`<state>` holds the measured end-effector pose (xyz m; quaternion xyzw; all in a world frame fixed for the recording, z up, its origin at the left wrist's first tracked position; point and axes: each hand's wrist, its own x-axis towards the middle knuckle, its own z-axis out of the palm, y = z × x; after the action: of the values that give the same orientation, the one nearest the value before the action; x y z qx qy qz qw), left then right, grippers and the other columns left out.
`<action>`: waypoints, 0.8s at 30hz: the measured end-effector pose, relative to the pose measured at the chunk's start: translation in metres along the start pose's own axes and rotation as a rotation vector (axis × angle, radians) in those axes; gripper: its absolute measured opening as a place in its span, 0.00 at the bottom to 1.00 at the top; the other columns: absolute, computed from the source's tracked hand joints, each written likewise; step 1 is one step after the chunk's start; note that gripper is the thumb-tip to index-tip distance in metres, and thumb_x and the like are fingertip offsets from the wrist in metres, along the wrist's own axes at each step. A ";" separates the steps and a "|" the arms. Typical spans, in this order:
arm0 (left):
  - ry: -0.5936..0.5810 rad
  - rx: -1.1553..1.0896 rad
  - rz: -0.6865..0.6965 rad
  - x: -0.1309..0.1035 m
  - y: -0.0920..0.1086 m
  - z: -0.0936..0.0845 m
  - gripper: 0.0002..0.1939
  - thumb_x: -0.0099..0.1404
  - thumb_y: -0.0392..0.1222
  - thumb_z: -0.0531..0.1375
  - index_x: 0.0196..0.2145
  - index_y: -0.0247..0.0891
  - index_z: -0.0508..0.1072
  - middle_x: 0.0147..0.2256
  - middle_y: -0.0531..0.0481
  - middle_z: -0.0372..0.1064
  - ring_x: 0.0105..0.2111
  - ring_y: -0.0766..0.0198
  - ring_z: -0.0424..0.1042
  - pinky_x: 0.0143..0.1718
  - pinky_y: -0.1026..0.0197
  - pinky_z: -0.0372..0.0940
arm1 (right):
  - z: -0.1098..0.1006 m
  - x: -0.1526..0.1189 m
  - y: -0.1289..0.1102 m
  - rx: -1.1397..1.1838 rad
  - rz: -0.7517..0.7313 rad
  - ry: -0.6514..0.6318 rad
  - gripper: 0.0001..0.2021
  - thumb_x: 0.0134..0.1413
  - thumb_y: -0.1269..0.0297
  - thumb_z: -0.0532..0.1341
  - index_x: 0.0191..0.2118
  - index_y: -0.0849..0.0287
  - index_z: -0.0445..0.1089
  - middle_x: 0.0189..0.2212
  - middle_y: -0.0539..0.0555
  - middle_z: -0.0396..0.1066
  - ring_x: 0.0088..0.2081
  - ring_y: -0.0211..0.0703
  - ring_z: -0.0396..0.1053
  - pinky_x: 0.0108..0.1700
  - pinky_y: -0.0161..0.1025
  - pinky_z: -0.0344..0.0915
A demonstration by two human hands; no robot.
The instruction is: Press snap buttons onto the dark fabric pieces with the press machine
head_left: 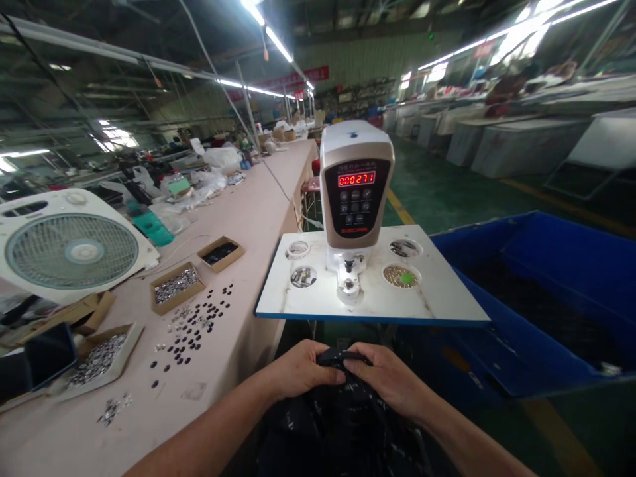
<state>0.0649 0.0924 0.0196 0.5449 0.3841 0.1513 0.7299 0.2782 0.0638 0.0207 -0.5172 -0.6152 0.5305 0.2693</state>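
Observation:
My left hand and my right hand both pinch the top edge of a black garment that lies bunched in my lap, below the front edge of a white machine table. On that table stands a white snap-press machine; its red display reads 000271. Its press head sits a little beyond my hands. Round recesses in the table hold small metal parts.
A long pink workbench runs along the left, carrying cardboard boxes of metal snaps, loose black buttons and a white fan. A blue bin stands at the right. A green floor aisle lies beyond.

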 end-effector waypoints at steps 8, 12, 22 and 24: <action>0.008 -0.081 -0.062 0.041 0.018 -0.011 0.23 0.46 0.53 0.74 0.32 0.32 0.78 0.27 0.53 0.70 0.27 0.69 0.63 0.36 0.64 0.58 | -0.029 0.024 0.011 0.026 0.102 -0.007 0.15 0.56 0.52 0.62 0.32 0.60 0.76 0.27 0.50 0.74 0.31 0.42 0.68 0.31 0.34 0.60; 0.006 -0.062 -0.087 0.059 0.027 -0.019 0.24 0.46 0.52 0.74 0.35 0.32 0.79 0.29 0.51 0.72 0.28 0.67 0.65 0.36 0.63 0.59 | -0.043 0.032 0.016 0.168 0.089 -0.089 0.14 0.49 0.55 0.67 0.36 0.62 0.76 0.29 0.50 0.75 0.31 0.42 0.67 0.33 0.35 0.61; -0.109 0.022 -0.065 0.086 0.031 -0.037 0.21 0.49 0.49 0.72 0.37 0.33 0.79 0.29 0.53 0.73 0.28 0.67 0.65 0.37 0.62 0.60 | -0.058 0.054 0.007 0.016 0.095 -0.007 0.08 0.48 0.69 0.59 0.31 0.60 0.75 0.29 0.49 0.76 0.33 0.43 0.69 0.33 0.35 0.59; -0.096 -0.019 -0.071 0.090 0.031 -0.038 0.21 0.49 0.48 0.73 0.38 0.33 0.80 0.31 0.52 0.74 0.28 0.67 0.67 0.38 0.62 0.61 | -0.059 0.056 0.006 0.049 0.127 0.021 0.07 0.49 0.68 0.58 0.31 0.60 0.75 0.29 0.49 0.75 0.33 0.43 0.69 0.33 0.35 0.59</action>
<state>0.1027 0.1873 0.0083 0.5307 0.3661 0.1027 0.7575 0.3141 0.1366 0.0202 -0.5538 -0.5652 0.5560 0.2544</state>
